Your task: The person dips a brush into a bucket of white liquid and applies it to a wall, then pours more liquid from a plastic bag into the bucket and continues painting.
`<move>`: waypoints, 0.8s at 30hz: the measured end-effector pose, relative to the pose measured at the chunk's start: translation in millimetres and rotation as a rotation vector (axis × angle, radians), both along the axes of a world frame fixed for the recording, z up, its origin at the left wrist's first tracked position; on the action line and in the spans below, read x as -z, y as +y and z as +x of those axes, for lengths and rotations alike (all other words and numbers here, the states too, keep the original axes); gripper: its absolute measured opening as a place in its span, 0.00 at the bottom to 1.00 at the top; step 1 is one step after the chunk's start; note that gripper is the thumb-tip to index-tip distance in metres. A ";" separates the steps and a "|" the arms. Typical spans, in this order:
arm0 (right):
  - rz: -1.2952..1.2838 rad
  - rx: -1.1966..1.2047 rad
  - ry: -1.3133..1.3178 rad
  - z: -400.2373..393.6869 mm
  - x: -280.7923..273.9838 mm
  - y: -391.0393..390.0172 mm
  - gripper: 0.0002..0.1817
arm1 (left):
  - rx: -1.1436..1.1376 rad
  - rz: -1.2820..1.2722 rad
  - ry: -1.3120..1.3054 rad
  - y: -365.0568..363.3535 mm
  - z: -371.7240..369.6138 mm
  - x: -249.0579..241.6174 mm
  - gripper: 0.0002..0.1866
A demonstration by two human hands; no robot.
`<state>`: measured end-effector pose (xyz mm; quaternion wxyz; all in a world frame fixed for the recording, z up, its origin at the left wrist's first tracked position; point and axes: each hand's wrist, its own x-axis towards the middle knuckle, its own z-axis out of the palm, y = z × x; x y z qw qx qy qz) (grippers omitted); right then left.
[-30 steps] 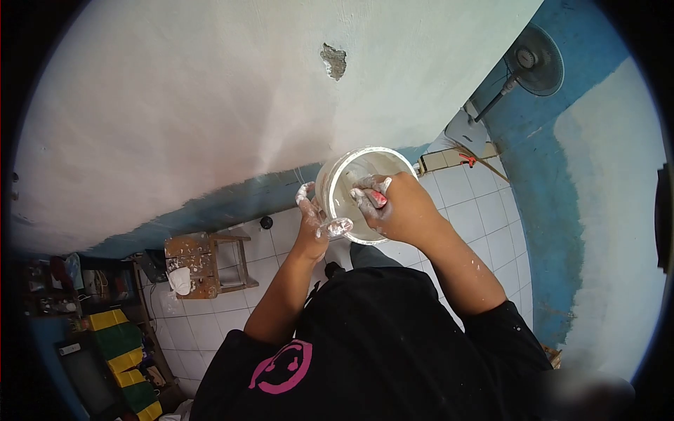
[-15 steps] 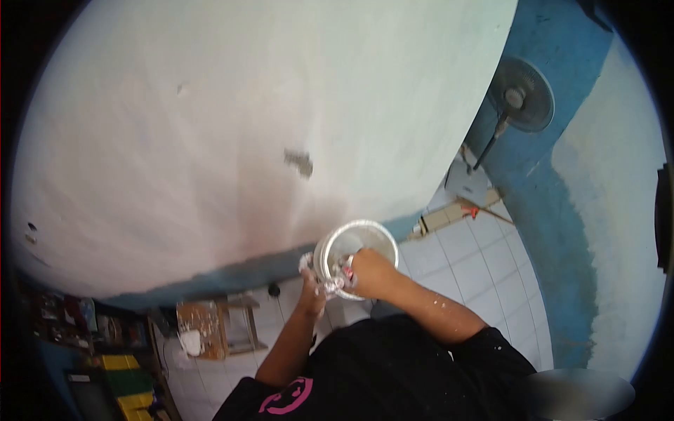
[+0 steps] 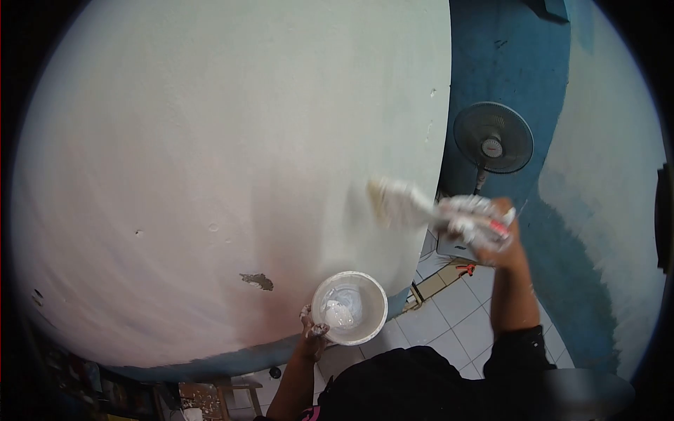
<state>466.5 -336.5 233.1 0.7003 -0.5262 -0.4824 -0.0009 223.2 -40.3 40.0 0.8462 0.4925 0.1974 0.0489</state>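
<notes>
My left hand [image 3: 314, 327], smeared with white, grips the left rim of a pale bucket [image 3: 374, 300]. White paint [image 3: 341, 313] lies in the bottom of the bucket, which is held close to the wall. Up and to the right, my right hand [image 3: 481, 226] is wrapped round a wide paintbrush [image 3: 404, 203], its fingers coated in white. The bristles point left, overlapping the pale painted wall [image 3: 210, 140] in this view, and motion blurs them. Below the brush, a grey chipped patch [image 3: 257, 281] shows in the wall.
Beyond my right hand stands a fan [image 3: 493, 137] in front of a blue wall [image 3: 519, 63]. A paint-spattered wooden stool [image 3: 202, 397] is at the lower left. White floor tiles [image 3: 456, 309] show below, with a red-handled tool [image 3: 465, 270] near the corner.
My right hand has come out of the bucket and risen to the right with the paintbrush. The bucket, still in my left hand, appears lower as the view has shifted.
</notes>
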 end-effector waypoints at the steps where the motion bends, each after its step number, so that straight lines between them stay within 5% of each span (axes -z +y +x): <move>1: -0.053 0.204 -0.271 17.8 -16.5 1.1 0.12 | -0.021 -0.016 0.012 -2.8 3.4 -1.0 0.45; 2: -0.098 0.411 -0.545 31.0 -32.2 -1.3 0.12 | -0.038 -0.026 0.021 -6.7 3.4 -1.8 0.45; 7: -0.173 0.818 -0.890 71.4 -87.9 -1.4 0.16 | 0.055 -0.065 0.006 7.3 10.3 15.9 0.46; 13: -0.688 0.581 -1.461 60.4 -29.4 27.1 0.13 | 0.010 -0.018 0.091 4.9 17.9 17.4 0.47; 15: -0.779 0.323 -1.428 54.6 -11.5 29.5 0.17 | 0.009 -0.003 0.103 13.4 16.8 41.0 0.47; 18: -0.855 0.253 -1.328 53.3 -43.4 21.9 0.15 | 0.010 -0.011 0.129 12.9 22.8 45.4 0.47; 24: -0.191 0.764 -1.343 108.3 -139.8 8.4 0.16 | 0.018 -0.016 0.170 5.5 26.4 47.7 0.47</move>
